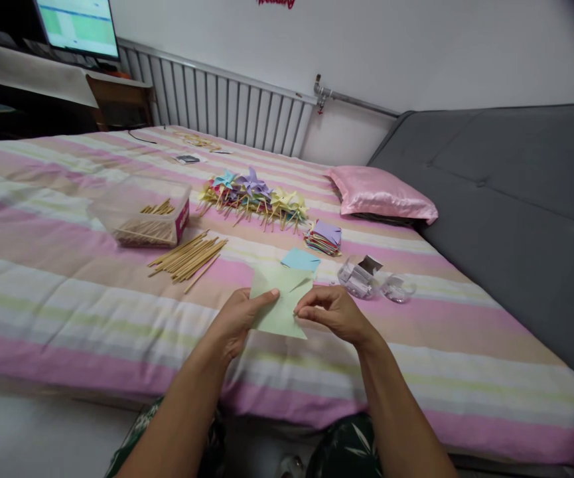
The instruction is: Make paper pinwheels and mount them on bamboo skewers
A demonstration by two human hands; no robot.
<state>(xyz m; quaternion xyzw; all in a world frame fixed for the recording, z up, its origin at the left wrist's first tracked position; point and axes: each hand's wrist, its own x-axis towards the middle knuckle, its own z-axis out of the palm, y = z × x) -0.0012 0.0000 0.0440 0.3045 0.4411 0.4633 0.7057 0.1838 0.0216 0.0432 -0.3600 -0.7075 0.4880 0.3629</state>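
A pale green square of paper (279, 312), with a slit near its upper right corner, is held up over the near side of the bed. My left hand (239, 322) grips its left edge, thumb on top. My right hand (334, 311) is closed in a pinch at the paper's right side; whatever lies between the fingertips is too small to name. Just beyond lies a blue paper sheet (301, 259), and behind it a stack of coloured paper squares (323, 237). Clear plastic containers (359, 277) rest right of my right hand.
Finished paper pinwheels (251, 189) on sticks lie in a heap farther back. Loose wooden sticks (190, 257) are spread beside a clear plastic box (142, 212) holding more sticks. A pink pillow (381, 192) leans near the grey headboard (505, 219). Striped bedding (92, 312) covers the bed.
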